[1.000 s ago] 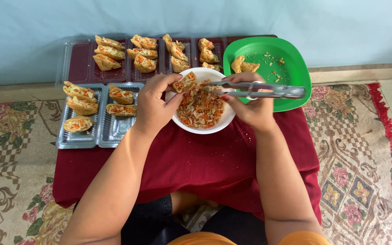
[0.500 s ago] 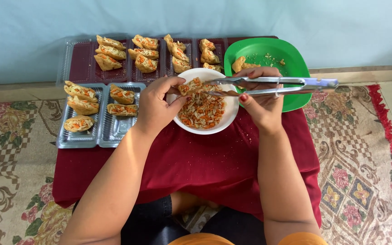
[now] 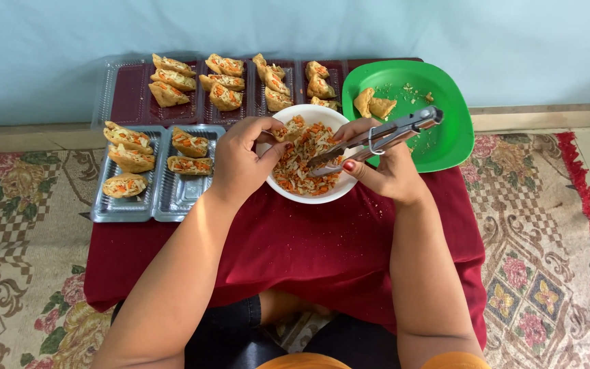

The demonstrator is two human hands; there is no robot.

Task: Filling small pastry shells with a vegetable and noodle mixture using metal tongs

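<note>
My left hand (image 3: 244, 160) holds a small fried pocket (image 3: 288, 128) over the near-left rim of a white bowl (image 3: 312, 195) filled with shredded carrot and vegetable filling (image 3: 303, 164). My right hand (image 3: 384, 167) grips metal tongs (image 3: 377, 139), their tips dipped into the filling and the handle end pointing up right. The bowl rests on a dark red cloth (image 3: 295, 246) over a low table.
Clear plastic trays (image 3: 179, 195) at left and along the back hold several filled pockets (image 3: 189, 143). A green plate (image 3: 438, 130) at back right carries two unfilled pockets (image 3: 371, 104) and crumbs. A patterned rug (image 3: 541, 253) lies around the table, with a pale wall behind.
The tongs have swung from lying level across the bowl to tilting down, tips now in the filling. My left hand still holds the pocket over the bowl.
</note>
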